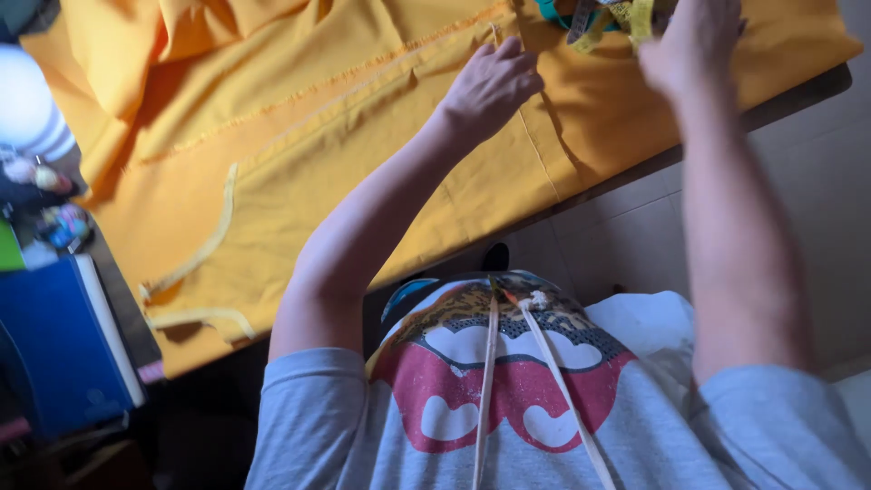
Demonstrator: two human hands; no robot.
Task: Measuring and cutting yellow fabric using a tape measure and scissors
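Yellow fabric under left hand

A big blue box with a white edge stands at the left, below the yellow cloth. It looks like a package. No labels, signs or screens can be seen.

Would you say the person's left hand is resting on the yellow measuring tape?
No. The left hand presses on the orange fabric, while the yellow measuring tape lies under the right hand.
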